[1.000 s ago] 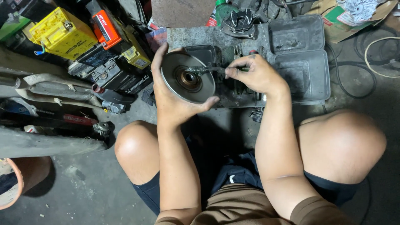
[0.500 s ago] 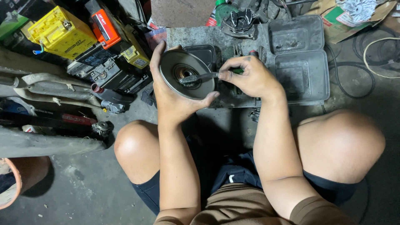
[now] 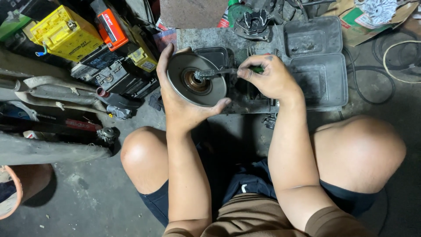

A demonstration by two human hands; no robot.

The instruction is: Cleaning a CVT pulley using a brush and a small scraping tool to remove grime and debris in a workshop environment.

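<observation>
Over the grey slab's [image 3: 210,39] near edge, the left hand [image 3: 177,103] clamps the disc [image 3: 196,79]; the right hand [image 3: 269,79] grips a brush [image 3: 206,73], now drawn back to the hub. Tray [image 3: 322,79] right, batteries [image 3: 66,33] left.

Concrete floor [image 3: 87,193]: grey plastic tray [image 3: 322,83], batteries [image 3: 66,33], cable [image 3: 394,57], cardboard [image 3: 351,19] on it.

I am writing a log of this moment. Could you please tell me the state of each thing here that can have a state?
Round grey metal disc with a rusty hub: held up, cupped in the left hand, face toward the camera.
Small wire brush with green handle: gripped by the right hand, bristles at the disc's hub.
Grey plastic tool case: open, lying flat.
Yellow battery: resting tilted in the pile.
</observation>
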